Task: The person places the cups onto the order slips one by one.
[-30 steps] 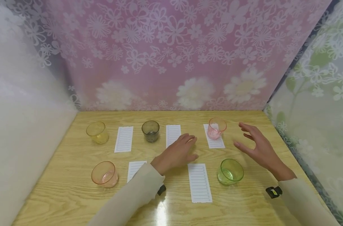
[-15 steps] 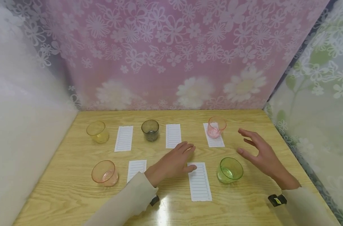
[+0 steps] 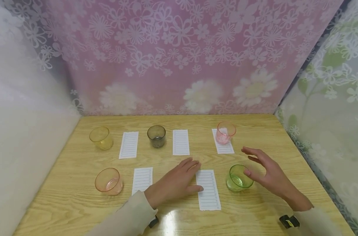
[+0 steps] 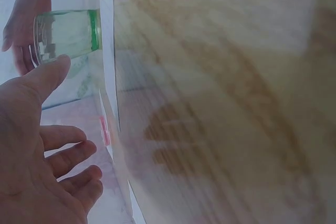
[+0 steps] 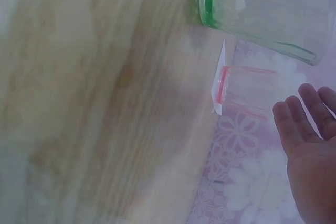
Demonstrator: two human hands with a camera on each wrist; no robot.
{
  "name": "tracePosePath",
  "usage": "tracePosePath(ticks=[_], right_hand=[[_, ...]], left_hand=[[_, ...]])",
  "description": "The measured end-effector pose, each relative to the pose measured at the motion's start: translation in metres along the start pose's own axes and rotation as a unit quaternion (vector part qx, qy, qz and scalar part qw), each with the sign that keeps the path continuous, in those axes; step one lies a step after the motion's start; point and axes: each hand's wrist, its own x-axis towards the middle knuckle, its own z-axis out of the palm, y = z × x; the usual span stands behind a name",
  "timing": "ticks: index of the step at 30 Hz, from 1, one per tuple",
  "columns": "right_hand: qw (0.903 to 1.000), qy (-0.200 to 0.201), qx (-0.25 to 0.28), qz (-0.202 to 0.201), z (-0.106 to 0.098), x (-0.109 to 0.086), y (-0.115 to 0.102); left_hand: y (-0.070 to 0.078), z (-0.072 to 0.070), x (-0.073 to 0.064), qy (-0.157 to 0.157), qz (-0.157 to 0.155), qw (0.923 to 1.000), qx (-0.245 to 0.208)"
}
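Observation:
A green glass cup (image 3: 238, 182) stands upright on the wooden table, right of a lined paper slip (image 3: 209, 196). My right hand (image 3: 268, 173) hovers beside it, fingers relaxed and spread from the thumb, whose tip overlaps the cup's rim in the head view. The right wrist view shows that hand (image 5: 315, 150) holding nothing. My left hand (image 3: 177, 180) is over the left edge of the slip, fingers extended and palm down. In the left wrist view its fingers (image 4: 68, 156) are loose and grip nothing, with the green cup (image 4: 65, 35) beyond the thumb.
A pink cup (image 3: 225, 136) stands on another slip at the back right. A dark grey cup (image 3: 157, 139), a yellow cup (image 3: 102, 141) and an orange cup (image 3: 111, 185) stand further left. More slips (image 3: 129, 146) lie between them. Patterned curtains (image 3: 179, 59) surround the table.
My left hand has drawn back toward me and slightly left, uncovering the back middle slip. My right hand has come from beside the pink cup down to the green cup. The cups have stayed put.

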Motion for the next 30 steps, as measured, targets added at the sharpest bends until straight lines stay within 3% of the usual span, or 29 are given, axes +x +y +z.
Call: tracePosePath(ticks=[14, 30], right_hand=[[0.9996, -0.022, 0.009, 0.016, 0.010, -0.019, -0.007], [0.9989, -0.042, -0.017, 0.015, 0.018, -0.029, -0.002]], left_hand=[[0.003, 0.009, -0.016, -0.010, 0.010, 0.9999, 0.006], [0.007, 0.016, -0.025, 0.013, 0.026, 0.9991, 0.031]])
